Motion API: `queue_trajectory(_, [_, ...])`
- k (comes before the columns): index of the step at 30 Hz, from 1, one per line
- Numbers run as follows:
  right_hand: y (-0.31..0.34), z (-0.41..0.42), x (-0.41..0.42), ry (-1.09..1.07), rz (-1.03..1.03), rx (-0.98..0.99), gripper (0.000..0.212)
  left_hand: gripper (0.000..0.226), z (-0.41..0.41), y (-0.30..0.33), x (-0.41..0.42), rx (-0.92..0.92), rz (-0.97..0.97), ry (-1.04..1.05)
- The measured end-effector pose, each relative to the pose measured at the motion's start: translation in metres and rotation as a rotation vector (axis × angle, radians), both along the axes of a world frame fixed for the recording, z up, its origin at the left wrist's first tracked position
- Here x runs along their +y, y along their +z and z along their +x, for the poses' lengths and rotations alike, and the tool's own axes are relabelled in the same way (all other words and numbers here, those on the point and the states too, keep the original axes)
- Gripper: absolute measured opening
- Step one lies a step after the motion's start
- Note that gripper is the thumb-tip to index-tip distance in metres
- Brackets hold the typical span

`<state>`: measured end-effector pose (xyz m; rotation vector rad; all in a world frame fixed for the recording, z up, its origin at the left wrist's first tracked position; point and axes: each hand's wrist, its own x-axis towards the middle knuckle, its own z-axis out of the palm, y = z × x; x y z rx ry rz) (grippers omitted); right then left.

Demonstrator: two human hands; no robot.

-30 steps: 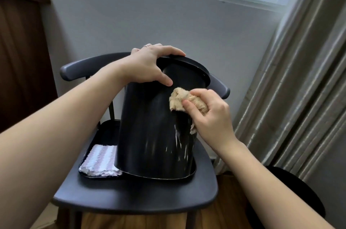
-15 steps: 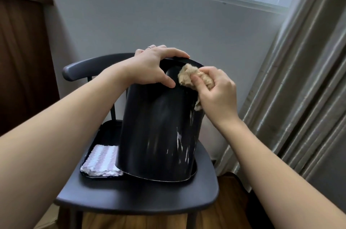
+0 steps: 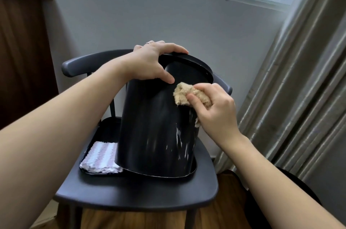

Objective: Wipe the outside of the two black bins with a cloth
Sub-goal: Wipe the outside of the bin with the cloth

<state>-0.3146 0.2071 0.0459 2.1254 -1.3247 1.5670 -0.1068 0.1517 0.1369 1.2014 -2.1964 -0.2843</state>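
left hand (image 3: 149, 64) grips smooth black bin (image 3: 155, 125); right hand (image 3: 211, 109) fingers clutch fuzzy tan cloth (image 3: 182, 94).

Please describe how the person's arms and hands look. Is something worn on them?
Both forearms are bare, with no sleeves in view. The left hand wears a thin ring on one finger. The right hand shows no ring, watch or glove.

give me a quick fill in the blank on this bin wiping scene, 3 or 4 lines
1. The right hand presses a tan ____ against the bin.
2. The left hand grips the bin at its ____.
3. The bin stands in a tray on a dark ____.
4. A striped towel lies in the tray, to the ____ of the bin.

Missing words: cloth; top; chair; left
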Motion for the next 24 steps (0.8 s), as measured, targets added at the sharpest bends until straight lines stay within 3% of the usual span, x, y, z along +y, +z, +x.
queue_trajectory(4, [-0.017,0.0,0.006,0.044,0.016,-0.012,0.019,0.073,0.001,-0.001,-0.002,0.0,-0.004,0.006])
queue_trajectory(9, [-0.074,-0.009,0.036,0.248,0.003,0.143,0.024,0.074,0.006,-0.001,-0.005,0.023,0.027,0.01])
queue_trajectory(13, [-0.076,-0.009,0.038,0.266,-0.037,0.271,0.025,0.074,0.007,-0.002,-0.005,0.039,0.056,-0.006])
queue_trajectory(19, [-0.032,0.004,0.018,0.011,-0.079,0.043,0.022,0.075,0.002,-0.001,-0.005,0.032,0.053,0.002])
queue_trajectory(24, [-0.07,0.0,0.039,0.231,-0.027,0.191,0.022,0.075,0.004,-0.001,-0.009,0.055,0.085,-0.01])
